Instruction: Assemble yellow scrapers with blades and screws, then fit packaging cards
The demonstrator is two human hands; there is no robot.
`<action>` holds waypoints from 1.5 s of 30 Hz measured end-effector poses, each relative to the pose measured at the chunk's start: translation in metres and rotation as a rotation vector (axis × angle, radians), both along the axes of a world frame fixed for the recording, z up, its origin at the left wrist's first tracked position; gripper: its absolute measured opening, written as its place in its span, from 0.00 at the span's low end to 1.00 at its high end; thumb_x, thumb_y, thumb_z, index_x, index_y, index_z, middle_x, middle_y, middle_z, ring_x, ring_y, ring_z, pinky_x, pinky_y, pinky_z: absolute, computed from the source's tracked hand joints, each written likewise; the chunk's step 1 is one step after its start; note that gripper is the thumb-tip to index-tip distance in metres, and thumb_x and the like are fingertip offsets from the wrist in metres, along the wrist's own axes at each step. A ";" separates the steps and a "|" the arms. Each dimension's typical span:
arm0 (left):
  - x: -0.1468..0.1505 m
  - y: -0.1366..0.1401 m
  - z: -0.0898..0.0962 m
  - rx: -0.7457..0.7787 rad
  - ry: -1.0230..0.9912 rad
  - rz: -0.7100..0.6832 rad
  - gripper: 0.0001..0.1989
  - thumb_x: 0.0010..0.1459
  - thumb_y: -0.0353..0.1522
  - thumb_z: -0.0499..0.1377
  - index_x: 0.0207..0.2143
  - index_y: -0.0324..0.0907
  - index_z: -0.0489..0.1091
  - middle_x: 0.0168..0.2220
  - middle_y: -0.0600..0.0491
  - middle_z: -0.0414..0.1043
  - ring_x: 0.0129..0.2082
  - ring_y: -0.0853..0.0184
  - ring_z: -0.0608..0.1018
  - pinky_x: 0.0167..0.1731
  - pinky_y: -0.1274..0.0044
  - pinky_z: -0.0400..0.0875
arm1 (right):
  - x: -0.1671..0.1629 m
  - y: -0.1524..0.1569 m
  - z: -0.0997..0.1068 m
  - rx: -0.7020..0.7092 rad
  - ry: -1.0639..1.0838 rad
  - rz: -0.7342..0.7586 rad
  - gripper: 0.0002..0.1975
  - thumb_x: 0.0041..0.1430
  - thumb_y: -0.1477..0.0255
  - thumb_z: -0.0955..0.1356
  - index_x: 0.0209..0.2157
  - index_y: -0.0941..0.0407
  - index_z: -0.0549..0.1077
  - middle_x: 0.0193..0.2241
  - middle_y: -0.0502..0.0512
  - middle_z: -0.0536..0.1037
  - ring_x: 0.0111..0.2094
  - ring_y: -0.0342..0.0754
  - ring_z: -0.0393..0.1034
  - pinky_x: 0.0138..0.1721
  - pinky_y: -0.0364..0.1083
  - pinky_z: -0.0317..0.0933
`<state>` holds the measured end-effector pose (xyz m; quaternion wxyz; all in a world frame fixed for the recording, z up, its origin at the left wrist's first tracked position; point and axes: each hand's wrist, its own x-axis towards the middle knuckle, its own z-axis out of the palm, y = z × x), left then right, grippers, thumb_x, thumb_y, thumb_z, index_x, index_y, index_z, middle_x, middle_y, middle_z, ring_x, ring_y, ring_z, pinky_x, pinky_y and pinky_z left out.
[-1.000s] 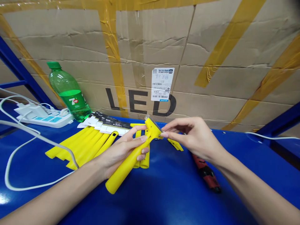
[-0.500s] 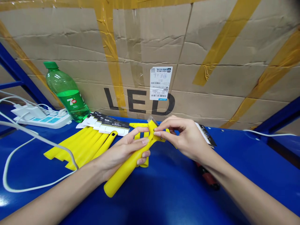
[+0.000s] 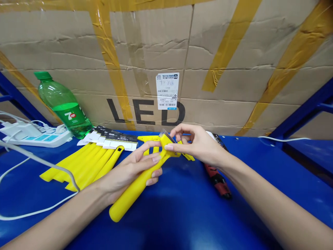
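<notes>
My left hand (image 3: pixel 137 165) is wrapped round the handle of a yellow scraper (image 3: pixel 127 198), which is tilted with its head up and to the right. A clear-edged blade piece (image 3: pixel 168 136) sits at the top of the head. My right hand (image 3: pixel 199 144) is closed at the head, its thumb pressed on the yellow face and its bent fingers behind the blade edge. Whether something small is between those fingers is hidden. Behind the hands lie more yellow scraper parts (image 3: pixel 147 139), partly covered. A red and black screwdriver-like tool (image 3: pixel 218 182) lies under my right forearm.
Several yellow scrapers (image 3: pixel 85 163) with black and white cards (image 3: pixel 121 140) lie at the left. A green 7up bottle (image 3: pixel 66 107) and a white power strip (image 3: pixel 49 137) stand behind a white cable (image 3: pixel 59 165). A large cardboard box (image 3: pixel 156 45) backs the blue table (image 3: pixel 182 215).
The view has swung slightly right. My right thumb now lies flat along the scraper's head instead of pinching against the index finger; the left hand keeps its hold.
</notes>
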<state>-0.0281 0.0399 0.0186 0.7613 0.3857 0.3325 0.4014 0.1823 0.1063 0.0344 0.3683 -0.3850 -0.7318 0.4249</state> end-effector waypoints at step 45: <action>-0.003 0.005 0.000 -0.041 0.056 0.228 0.27 0.63 0.30 0.62 0.61 0.51 0.59 0.24 0.55 0.68 0.21 0.74 0.69 0.24 0.85 0.64 | 0.106 -0.054 -0.022 0.067 -0.045 -0.432 0.19 0.54 0.55 0.75 0.43 0.51 0.79 0.39 0.58 0.84 0.38 0.54 0.80 0.37 0.48 0.74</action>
